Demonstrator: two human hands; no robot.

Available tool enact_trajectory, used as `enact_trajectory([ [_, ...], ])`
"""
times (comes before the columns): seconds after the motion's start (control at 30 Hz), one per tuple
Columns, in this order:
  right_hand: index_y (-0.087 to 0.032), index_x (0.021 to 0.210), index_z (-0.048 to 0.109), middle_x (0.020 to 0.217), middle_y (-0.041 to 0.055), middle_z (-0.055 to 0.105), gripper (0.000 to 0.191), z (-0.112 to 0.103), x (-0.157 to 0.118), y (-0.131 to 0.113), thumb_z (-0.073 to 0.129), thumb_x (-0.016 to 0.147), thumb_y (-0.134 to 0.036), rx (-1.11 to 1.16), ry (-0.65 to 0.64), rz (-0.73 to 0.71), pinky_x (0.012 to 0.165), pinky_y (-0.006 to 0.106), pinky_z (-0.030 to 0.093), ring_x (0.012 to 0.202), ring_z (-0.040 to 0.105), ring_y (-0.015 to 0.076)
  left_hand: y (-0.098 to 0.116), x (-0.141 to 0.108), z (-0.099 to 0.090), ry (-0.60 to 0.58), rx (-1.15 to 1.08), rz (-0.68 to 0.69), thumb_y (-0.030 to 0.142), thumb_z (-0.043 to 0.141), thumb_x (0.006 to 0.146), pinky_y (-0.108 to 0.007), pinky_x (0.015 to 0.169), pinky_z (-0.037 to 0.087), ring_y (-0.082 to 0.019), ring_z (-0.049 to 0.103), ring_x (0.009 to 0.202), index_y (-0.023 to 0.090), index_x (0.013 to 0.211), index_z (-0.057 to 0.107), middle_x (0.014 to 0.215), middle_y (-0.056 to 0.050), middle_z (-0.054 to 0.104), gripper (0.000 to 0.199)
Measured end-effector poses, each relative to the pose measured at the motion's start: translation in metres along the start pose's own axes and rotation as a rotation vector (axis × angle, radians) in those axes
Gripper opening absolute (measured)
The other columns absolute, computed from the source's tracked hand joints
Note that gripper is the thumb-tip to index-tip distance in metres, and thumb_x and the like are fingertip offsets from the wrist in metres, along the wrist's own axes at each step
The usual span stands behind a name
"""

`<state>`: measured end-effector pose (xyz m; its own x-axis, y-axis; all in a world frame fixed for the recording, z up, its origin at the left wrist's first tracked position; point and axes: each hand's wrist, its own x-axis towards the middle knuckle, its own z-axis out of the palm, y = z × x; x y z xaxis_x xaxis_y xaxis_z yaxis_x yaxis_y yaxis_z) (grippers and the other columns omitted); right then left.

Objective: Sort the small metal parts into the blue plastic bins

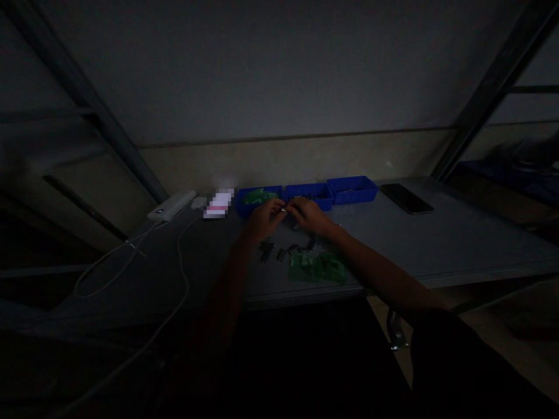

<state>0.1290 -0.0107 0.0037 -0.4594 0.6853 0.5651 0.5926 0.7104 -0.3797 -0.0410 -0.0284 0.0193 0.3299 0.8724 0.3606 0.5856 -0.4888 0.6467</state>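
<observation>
My left hand (265, 219) and my right hand (311, 214) meet above the table, fingertips pinched together around a tiny pale piece (283, 209) too small to name. Just behind them stand a blue bin (243, 210) with green plastic bags and a middle blue bin (325, 203) with small dark parts. Below my hands several small metal pieces (268, 251) lie scattered on the tabletop. Nearer the front edge are two green plastic bags (329, 267), with what look like small parts inside. The scene is dim.
A third blue bin (356, 196) stands at the back right, beside a dark phone (407, 198). At the left are a white power strip (172, 206), a white cable (180, 256) and a blurred-out pink and white item (219, 203). Metal posts (105, 139) frame the table (393, 250).
</observation>
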Motion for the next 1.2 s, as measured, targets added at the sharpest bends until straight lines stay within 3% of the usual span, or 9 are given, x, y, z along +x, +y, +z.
enact_trajectory([
  [0.2, -0.016, 0.079, 0.058, 0.073, 0.0042, 0.062, 0.034, 0.001, 0.002, -0.005, 0.033, 0.096, -0.03, 0.021, -0.018, 0.082, 0.067, 0.024, 0.038, 0.068, 0.055, 0.0137, 0.0, 0.002, 0.002, 0.076, -0.005, -0.013, 0.025, 0.055, 0.078, -0.028, 0.078, 0.048, -0.017, 0.061, 0.083, 0.017, 0.093, 0.058, 0.086, -0.004, 0.065, 0.017],
  [0.43, -0.015, 0.104, 0.055, 0.088, 0.0055, 0.064, 0.023, -0.002, -0.004, -0.009, 0.05, 0.089, -0.031, 0.014, 0.027, 0.036, 0.072, 0.025, 0.04, 0.077, 0.057, 0.0156, 0.007, -0.001, -0.002, 0.141, 0.126, -0.036, 0.037, 0.043, 0.085, -0.027, 0.067, 0.043, -0.017, 0.058, 0.069, 0.017, 0.076, 0.06, 0.071, -0.004, 0.063, 0.027],
  [0.57, -0.016, 0.096, 0.056, 0.088, 0.0069, 0.063, 0.016, -0.002, -0.005, -0.012, 0.046, 0.09, -0.027, -0.001, 0.029, 0.006, 0.073, 0.026, 0.04, 0.079, 0.057, 0.0164, 0.006, 0.0, -0.001, 0.095, 0.134, -0.053, 0.043, 0.036, 0.087, -0.027, 0.066, 0.042, -0.016, 0.057, 0.066, 0.018, 0.066, 0.058, 0.065, -0.004, 0.062, 0.04],
  [0.67, -0.016, 0.088, 0.058, 0.085, 0.0081, 0.064, 0.024, -0.004, -0.002, -0.012, 0.039, 0.093, -0.03, -0.055, -0.005, 0.015, 0.073, 0.027, 0.04, 0.08, 0.058, 0.0173, -0.002, 0.0, -0.004, 0.036, 0.077, -0.095, 0.044, 0.033, 0.087, -0.026, 0.067, 0.044, -0.017, 0.06, 0.072, 0.018, 0.068, 0.06, 0.073, -0.005, 0.066, 0.042],
  [0.87, -0.016, 0.089, 0.064, 0.09, 0.0075, 0.067, 0.029, -0.03, 0.003, 0.021, 0.044, 0.091, -0.036, -0.188, 0.012, 0.173, 0.074, 0.026, 0.041, 0.083, 0.06, 0.0169, -0.024, -0.008, -0.02, -0.369, 0.067, -0.171, 0.03, 0.056, 0.07, -0.025, 0.066, 0.046, -0.018, 0.064, 0.075, 0.02, 0.084, 0.065, 0.084, -0.004, 0.07, 0.02],
  [1.03, -0.014, 0.102, 0.065, 0.098, 0.0114, 0.068, 0.028, -0.05, 0.005, 0.06, 0.048, 0.087, -0.029, -0.372, 0.065, 0.422, 0.08, 0.03, 0.043, 0.09, 0.06, 0.0202, -0.04, -0.012, -0.03, -0.368, 0.081, -0.229, 0.023, 0.06, 0.062, -0.027, 0.067, 0.047, -0.02, 0.064, 0.079, 0.019, 0.089, 0.062, 0.086, -0.006, 0.069, 0.028],
  [1.1, -0.016, 0.104, 0.066, 0.101, 0.011, 0.069, 0.028, -0.051, 0.012, 0.066, 0.049, 0.085, -0.029, -0.408, -0.01, 0.467, 0.082, 0.033, 0.044, 0.096, 0.059, 0.0225, -0.043, -0.014, -0.031, -0.348, 0.11, -0.264, 0.025, 0.062, 0.061, -0.027, 0.067, 0.046, -0.021, 0.064, 0.077, 0.019, 0.086, 0.062, 0.083, -0.005, 0.068, 0.025],
  [1.2, -0.025, 0.104, 0.068, 0.105, 0.0081, 0.068, 0.028, -0.049, 0.03, 0.067, 0.056, 0.081, -0.031, -0.432, -0.228, 0.472, 0.087, 0.042, 0.042, 0.104, 0.056, 0.0278, -0.04, -0.015, -0.028, -0.313, 0.185, -0.318, 0.027, 0.06, 0.066, -0.028, 0.063, 0.045, -0.021, 0.064, 0.073, 0.019, 0.083, 0.061, 0.079, -0.005, 0.068, 0.019],
])
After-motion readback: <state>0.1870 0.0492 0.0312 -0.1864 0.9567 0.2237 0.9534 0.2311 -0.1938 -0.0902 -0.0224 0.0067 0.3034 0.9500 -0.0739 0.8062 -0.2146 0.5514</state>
